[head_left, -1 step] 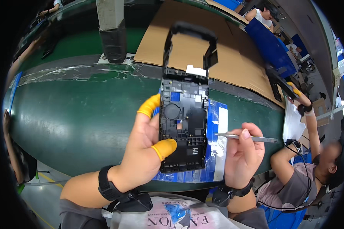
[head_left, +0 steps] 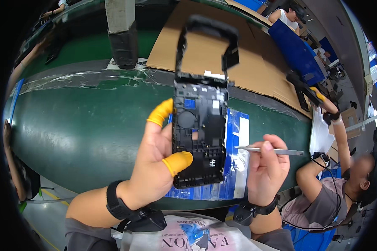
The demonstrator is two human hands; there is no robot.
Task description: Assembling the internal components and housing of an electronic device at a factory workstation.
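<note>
My left hand (head_left: 148, 157), with yellow finger cots on its thumb and one finger, grips a black plastic housing (head_left: 200, 140) by its left edge. The thumb lies across the lower part of its ribbed inner face. From the housing's far end rises an open, loop-shaped black frame (head_left: 181, 49). To the right, my right hand (head_left: 267, 169) holds metal tweezers (head_left: 280, 151) between thumb and fingers, their tips pointing left, close to the housing's right side but apart from it. Beneath the housing lies a blue mat (head_left: 234, 167) with a white strip, partly covered.
Flat brown cardboard (head_left: 264, 62) lies beyond the green tabletop (head_left: 88, 129), near a grey post (head_left: 123, 37). A blue bin (head_left: 297, 50) stands at the far right. At right, a co-worker (head_left: 322, 180) holds a black part (head_left: 301, 87). Other people's arms show at the left edge.
My left hand has shifted the housing slightly left, and its loop-shaped frame sits a little higher. The co-worker's black part has moved slightly left. My right hand and the tweezers stay nearly still.
</note>
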